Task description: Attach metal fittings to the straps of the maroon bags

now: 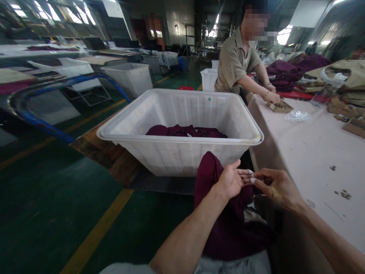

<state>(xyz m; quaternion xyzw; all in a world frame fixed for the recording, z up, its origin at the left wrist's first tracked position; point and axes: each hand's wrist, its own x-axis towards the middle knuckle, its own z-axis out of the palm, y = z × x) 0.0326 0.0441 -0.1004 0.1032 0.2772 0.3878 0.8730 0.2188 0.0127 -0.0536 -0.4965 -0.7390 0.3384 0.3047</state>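
Observation:
A maroon garment [225, 232] lies draped over my lap, between the white tub and the table edge. Above it, my left hand [232, 180] is turned palm up, thumb apart and fingers stretched to the right. White wraps cover fingertips where the two hands meet. My right hand [278, 186] comes from the right, thumb and fingers closed together at the left fingertips. Whatever small thing may be between them is too hidden to make out. A pale patch of cloth shows beside the garment below the right hand.
A large white tub [179, 146] with maroon cloth [185, 131] inside stands on a cart with a blue handle [42, 125]. On the right, a table [313, 152] bears small metal pieces [345, 195]. Across it a co-worker [239, 61] reaches into a small box [279, 106].

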